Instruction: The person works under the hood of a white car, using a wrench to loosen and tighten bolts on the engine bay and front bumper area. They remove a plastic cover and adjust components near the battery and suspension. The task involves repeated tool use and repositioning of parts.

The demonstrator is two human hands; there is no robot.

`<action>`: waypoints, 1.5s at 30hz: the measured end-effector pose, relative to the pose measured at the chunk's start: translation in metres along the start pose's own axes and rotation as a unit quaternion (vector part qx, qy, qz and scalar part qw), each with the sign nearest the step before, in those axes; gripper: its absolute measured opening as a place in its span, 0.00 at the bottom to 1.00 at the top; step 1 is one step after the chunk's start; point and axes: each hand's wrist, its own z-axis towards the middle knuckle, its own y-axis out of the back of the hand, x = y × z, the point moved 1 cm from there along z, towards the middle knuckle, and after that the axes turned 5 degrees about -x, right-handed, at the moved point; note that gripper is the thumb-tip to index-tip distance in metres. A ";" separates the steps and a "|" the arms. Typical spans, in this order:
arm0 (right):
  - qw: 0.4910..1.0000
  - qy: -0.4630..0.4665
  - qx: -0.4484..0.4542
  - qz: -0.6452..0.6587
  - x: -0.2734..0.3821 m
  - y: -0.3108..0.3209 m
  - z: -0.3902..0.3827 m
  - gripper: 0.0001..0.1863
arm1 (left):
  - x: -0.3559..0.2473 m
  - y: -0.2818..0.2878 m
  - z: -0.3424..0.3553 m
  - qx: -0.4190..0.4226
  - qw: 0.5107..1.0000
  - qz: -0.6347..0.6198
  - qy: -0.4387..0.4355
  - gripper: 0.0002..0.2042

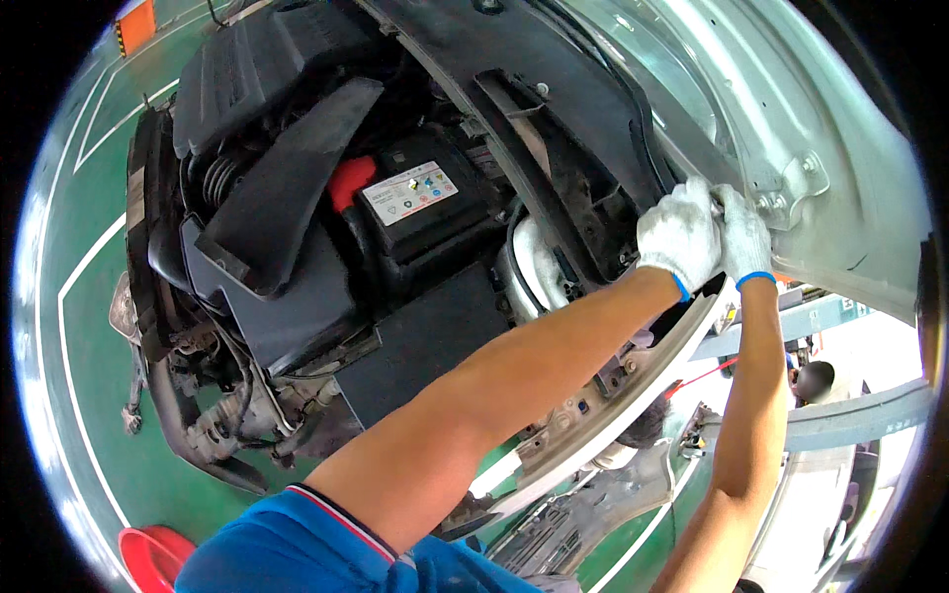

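Both my hands wear white knit gloves with blue cuffs and meet at the rear corner of a car's engine bay, beside the hood hinge. My left hand has its fingers curled closed at the end of the black cowl panel. Close against it, my right hand is closed too, its fingers bent toward the same spot. The gloves hide whatever is between the fingers. Above them rises the pale raised hood. A black rubber seal runs along the cowl toward my left hand.
A black battery with a red terminal cover sits mid-bay, near a black engine cover. The fender edge curves below my arms. Removed body panels and a red basin are on the green floor. A person is at right.
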 end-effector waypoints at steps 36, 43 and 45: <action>0.976 -0.005 0.085 0.201 -0.023 0.029 0.004 0.21 | -0.002 0.012 0.001 0.028 0.986 0.061 -0.149 0.13; 0.869 -0.101 0.250 0.415 -0.033 0.030 0.019 0.18 | 0.008 0.011 0.014 0.013 0.998 0.053 -0.029 0.14; 0.855 -0.116 0.280 0.420 -0.036 0.026 0.017 0.19 | 0.007 0.004 0.013 0.003 0.999 0.045 -0.022 0.14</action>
